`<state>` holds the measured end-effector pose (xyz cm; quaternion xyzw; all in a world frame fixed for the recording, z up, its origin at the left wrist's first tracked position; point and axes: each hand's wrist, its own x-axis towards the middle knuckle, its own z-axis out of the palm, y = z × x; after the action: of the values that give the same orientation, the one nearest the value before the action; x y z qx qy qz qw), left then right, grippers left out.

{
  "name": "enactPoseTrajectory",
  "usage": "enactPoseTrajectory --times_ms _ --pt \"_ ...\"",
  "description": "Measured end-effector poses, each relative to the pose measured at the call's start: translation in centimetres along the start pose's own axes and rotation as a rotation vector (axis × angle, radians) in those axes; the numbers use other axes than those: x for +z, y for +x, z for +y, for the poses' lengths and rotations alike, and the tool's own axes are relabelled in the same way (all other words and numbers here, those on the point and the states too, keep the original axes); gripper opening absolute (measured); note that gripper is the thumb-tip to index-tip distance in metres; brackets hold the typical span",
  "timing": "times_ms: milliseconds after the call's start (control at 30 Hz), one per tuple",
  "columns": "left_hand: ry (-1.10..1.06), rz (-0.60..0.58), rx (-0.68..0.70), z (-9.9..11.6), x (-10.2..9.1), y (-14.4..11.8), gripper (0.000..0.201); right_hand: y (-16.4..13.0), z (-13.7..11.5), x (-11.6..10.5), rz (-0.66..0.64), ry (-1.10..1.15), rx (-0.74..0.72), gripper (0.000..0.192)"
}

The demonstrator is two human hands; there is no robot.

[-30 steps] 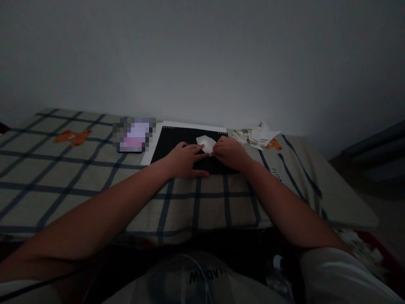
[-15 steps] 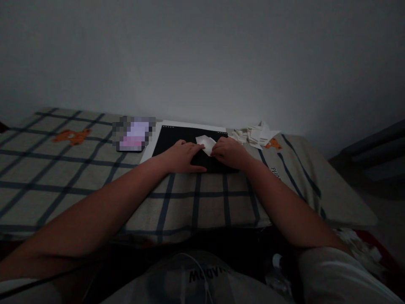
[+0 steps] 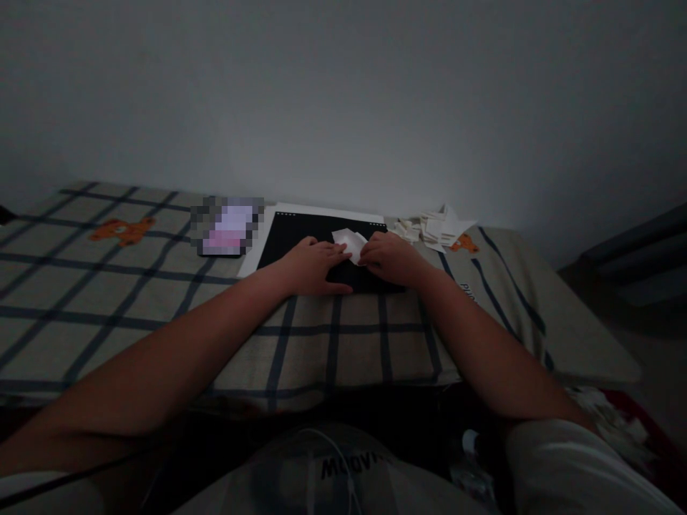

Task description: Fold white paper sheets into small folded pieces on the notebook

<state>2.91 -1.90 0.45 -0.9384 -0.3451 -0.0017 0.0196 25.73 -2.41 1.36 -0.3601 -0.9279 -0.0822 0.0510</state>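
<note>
A small piece of white folded paper lies on a black notebook cover with a row of holes along its far edge. My left hand rests flat on the cover, fingers spread, its fingertips touching the paper's left side. At the paper's right edge my right hand has its fingers pinched together on it. The exact folds under the right fingers are hidden.
A pile of folded white papers sits right of the notebook. White sheets stick out beneath the black cover. A phone, its screen blurred, lies to the left on the checked cloth. Behind rises a plain wall.
My left hand has shifted very slightly, its fingertips reaching a little farther onto the paper. The right hand and the paper stay almost the same.
</note>
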Motion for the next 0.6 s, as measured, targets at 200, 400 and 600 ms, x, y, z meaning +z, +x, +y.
enactPoseTrajectory --times_ms 200,400,600 --pt "0.014 0.007 0.007 0.21 0.05 -0.08 0.088 -0.06 0.09 0.03 0.022 0.016 -0.006 0.024" --pt "0.024 -0.003 0.021 0.16 0.15 0.14 0.086 0.01 -0.19 0.01 0.024 -0.038 -0.021 0.025" --pt "0.024 0.002 0.024 0.08 0.17 0.27 0.084 0.05 -0.20 0.11 0.014 -0.045 -0.033 0.024"
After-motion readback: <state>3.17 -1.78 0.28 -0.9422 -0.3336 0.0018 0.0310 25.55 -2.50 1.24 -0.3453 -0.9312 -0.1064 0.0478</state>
